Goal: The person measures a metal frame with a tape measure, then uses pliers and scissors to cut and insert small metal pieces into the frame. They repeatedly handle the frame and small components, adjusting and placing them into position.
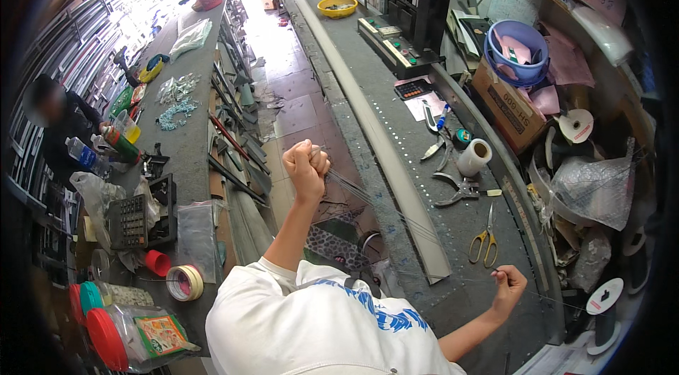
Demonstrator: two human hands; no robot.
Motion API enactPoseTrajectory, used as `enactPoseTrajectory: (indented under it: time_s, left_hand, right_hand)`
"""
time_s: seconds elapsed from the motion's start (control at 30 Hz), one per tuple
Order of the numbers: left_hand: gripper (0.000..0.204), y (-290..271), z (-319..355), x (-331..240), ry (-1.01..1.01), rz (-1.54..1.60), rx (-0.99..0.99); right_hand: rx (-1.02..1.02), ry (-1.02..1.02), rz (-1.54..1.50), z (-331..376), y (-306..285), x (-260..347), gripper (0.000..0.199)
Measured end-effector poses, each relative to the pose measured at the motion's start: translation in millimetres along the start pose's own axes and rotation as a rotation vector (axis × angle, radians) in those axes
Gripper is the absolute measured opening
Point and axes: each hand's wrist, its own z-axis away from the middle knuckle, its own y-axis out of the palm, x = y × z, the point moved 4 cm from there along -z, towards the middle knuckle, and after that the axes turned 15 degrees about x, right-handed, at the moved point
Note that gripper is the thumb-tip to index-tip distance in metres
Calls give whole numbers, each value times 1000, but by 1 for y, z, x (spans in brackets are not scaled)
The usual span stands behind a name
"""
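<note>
My left hand (306, 168) is raised over the aisle, closed in a fist around several strands of thin grey cord (351, 188). From the fist the strands slope down to the right, across a long pale metal profile (375, 138) lying on the right bench. Low on the right, my right hand (509, 287) pinches the cord between thumb and fingers. Beyond it a thin line runs toward a white-faced spool (605, 296) at the bench's edge. Yellow-handled scissors (485, 242) lie just above my right hand, apart from it.
Pliers (458, 190), a white roll (474, 157) and a calculator (414, 89) lie on the right bench. A blue bucket (517, 53) stands on a cardboard box (506, 105). Jars (113, 340) and a black tray crowd the left bench, where a person (60, 124) is at the far side.
</note>
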Motion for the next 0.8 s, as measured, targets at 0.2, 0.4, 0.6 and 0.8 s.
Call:
enactPoseTrajectory:
  time_s: [0.2,0.4,0.6,0.8]
  left_hand:
    - [39,-54,-68,-67,505,-462,21]
    - [39,-110,-108,-95,552,-943,43]
    - [36,-178,-148,-84,509,-1268,27]
    - [34,-228,-166,-70,427,-1453,-9]
  right_hand:
    - [249,141,-773,4,189,-58,22]
    - [593,358,-199,5,189,-20,13]
    - [-73,160,456,54,25,82,35]
    - [-449,127,248,129,-24,52,26]
